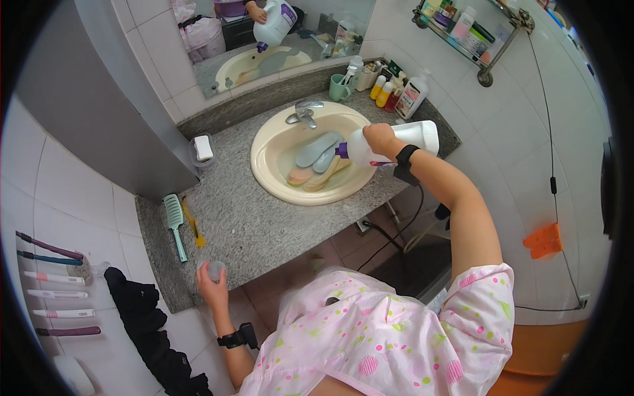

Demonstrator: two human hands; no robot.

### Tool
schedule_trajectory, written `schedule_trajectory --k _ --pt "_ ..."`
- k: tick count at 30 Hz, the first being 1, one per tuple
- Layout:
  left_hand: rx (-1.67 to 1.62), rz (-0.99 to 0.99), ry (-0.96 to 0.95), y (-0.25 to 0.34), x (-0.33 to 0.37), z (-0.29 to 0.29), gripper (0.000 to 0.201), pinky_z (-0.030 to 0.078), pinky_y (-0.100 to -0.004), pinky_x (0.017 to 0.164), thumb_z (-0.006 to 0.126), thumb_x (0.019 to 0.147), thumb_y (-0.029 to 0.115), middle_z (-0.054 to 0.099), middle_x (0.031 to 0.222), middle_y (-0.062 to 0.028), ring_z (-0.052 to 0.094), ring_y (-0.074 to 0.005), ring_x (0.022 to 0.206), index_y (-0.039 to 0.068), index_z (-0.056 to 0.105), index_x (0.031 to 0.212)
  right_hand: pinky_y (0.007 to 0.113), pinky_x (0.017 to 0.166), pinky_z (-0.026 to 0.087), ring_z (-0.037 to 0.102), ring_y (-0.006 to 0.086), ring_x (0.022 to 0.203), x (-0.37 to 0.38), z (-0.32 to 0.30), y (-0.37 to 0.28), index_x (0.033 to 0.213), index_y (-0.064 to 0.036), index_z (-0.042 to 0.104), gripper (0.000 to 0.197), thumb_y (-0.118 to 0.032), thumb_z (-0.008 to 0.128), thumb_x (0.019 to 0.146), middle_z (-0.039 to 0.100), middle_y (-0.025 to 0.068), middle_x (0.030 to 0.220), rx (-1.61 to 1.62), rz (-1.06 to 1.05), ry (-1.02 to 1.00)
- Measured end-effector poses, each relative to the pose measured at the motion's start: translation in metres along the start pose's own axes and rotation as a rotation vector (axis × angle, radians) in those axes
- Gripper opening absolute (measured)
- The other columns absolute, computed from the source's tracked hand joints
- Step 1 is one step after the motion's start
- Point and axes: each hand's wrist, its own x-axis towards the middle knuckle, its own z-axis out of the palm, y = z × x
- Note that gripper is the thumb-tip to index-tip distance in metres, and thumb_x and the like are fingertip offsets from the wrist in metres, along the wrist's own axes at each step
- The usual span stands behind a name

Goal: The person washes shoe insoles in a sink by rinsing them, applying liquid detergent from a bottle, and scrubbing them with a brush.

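Observation:
My right hand [381, 140] grips a large white bottle [423, 136] and holds it tipped on its side over the right of the sink. The bottle's purple neck points left, toward the basin. A cream oval sink [262, 173] holds grey-blue sole-shaped pieces [317, 149] and pinkish-beige ones [321, 179]; whether they are insoles or slippers I cannot tell. Whether liquid runs from the bottle is not clear. Near the counter's front left edge, my left hand [212, 290] holds a small translucent cup-like cap [216, 268] in its fingers.
A chrome faucet [303, 116] stands behind the basin. On the grey stone counter [228, 218] lie a mint hairbrush [174, 221], a yellow hair clip [193, 224] and a soap dish [203, 150]. Several bottles and a green cup [339, 88] fill the back right corner, below a glass shelf [456, 41].

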Motion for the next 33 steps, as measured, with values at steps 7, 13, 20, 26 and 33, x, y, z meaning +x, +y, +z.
schedule_trajectory --k 7,13,20,26,33 --pt "0.035 -0.043 -0.04 0.006 -0.007 0.005 0.045 0.045 -0.0429 0.089 0.074 0.078 0.017 0.057 0.115 -0.0156 0.056 -0.036 0.107 0.004 0.057 0.117 0.037 0.069 0.055 0.069 0.0289 0.082 0.01 0.012 -0.005 0.087 -0.0061 0.067 0.015 -0.006 0.066 0.072 0.07 0.0133 0.087 -0.038 -0.031 0.029" --pt "-0.029 0.0 -0.061 0.024 0.001 0.007 0.046 0.049 -0.0375 0.078 0.073 0.08 0.016 0.056 0.115 -0.0133 0.057 -0.0313 0.101 0.004 0.055 0.12 0.043 0.071 0.053 0.066 0.0356 0.083 -0.008 0.017 0.016 0.097 -0.0015 0.059 0.027 -0.005 0.066 0.07 0.067 0.0182 0.086 0.137 0.069 0.061" --pt "-0.291 -0.048 -0.018 0.021 0.015 0.022 0.052 0.05 -0.0302 0.068 0.071 0.082 0.006 0.052 0.119 -0.0108 0.055 -0.0209 0.093 0.003 0.048 0.128 0.049 0.07 0.051 0.064 0.0411 0.079 -0.072 0.024 0.016 0.092 -0.0018 0.057 0.024 -0.004 0.062 0.069 0.065 0.0219 0.081 0.401 0.288 0.24" --pt "-0.676 -0.066 -0.018 0.074 0.048 0.04 0.051 0.049 -0.0296 0.081 0.064 0.086 0.001 0.048 0.125 -0.011 0.053 -0.0167 0.094 0.003 0.043 0.133 0.049 0.069 0.049 0.061 0.0439 0.08 -0.129 0.038 0.01 0.091 -0.0023 0.058 0.022 -0.009 0.066 0.072 0.064 0.0247 0.081 0.756 0.397 0.459" --pt "-0.846 0.081 -0.228 0.196 0.074 0.066 0.049 0.047 -0.0287 0.085 0.061 0.088 0.0 0.055 0.116 -0.0099 0.055 -0.0152 0.096 0.004 0.042 0.134 0.043 0.067 0.05 0.062 0.0423 0.08 -0.169 0.02 -0.038 0.09 -0.0037 0.057 0.02 -0.006 0.066 0.072 0.063 0.022 0.082 1.007 0.228 0.52"
